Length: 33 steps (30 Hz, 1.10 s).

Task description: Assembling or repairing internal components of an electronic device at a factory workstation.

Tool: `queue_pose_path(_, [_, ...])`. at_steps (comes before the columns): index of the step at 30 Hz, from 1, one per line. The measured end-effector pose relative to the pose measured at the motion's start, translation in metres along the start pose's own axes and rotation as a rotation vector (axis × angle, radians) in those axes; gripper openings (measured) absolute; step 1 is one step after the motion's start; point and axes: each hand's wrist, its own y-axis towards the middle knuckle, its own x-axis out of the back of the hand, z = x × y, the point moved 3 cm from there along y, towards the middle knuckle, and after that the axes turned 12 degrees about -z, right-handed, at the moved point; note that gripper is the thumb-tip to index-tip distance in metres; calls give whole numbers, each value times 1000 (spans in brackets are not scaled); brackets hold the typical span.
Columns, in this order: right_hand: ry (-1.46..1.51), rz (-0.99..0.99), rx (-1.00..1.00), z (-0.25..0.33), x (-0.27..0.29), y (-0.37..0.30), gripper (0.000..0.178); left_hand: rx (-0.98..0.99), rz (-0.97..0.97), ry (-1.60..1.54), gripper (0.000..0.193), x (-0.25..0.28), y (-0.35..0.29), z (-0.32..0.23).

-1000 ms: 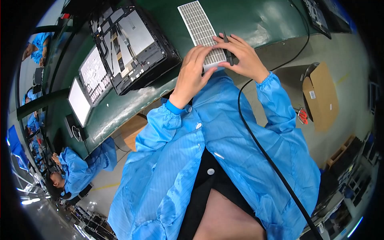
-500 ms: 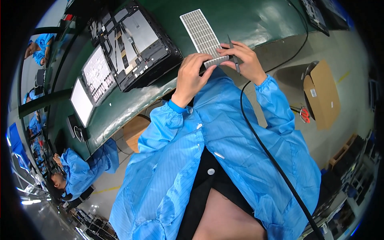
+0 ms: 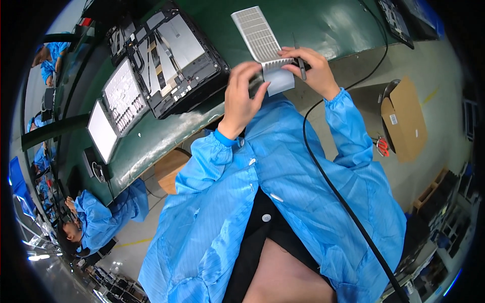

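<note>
The white ribbed panel lay with its long axis running away from the person, up and slightly left across the green bench, and its near end hung over the bench edge, where both hands met it. The left hand came at that near end from the left, its fingers curled shut on the panel's near left corner and on a dark part beneath it that could not be made out. The right hand sat at the near right corner, touching the panel, its fingers closed around a thin dark tool that pointed up along the panel's right edge, roughly parallel to the long axis. A black cable trailed from under that hand down across the blue coat. Both hands were equally close to the panel; its far end stood well clear of them. To the left, apart from the hands, an opened black device rested on the bench.
</note>
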Motion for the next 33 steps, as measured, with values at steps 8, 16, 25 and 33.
queue_pose_path(8, [53, 70, 3, -38, -27, 54, 26, -132, 301, 300, 38, -15, 6, 4])
queue_pose_path(16, [576, 98, -483, -80, -42, 87, 25, -86, 255, 351, 34, -22, 17, 10])
queue_pose_path(25, [547, 93, -556, -80, -40, 77, 20, -15, 285, 293, 35, -23, 12, 16])
queue_pose_path(33, [403, 161, -604, -74, -41, 78, 19, -14, 284, 292, 35, -23, 11, 14])
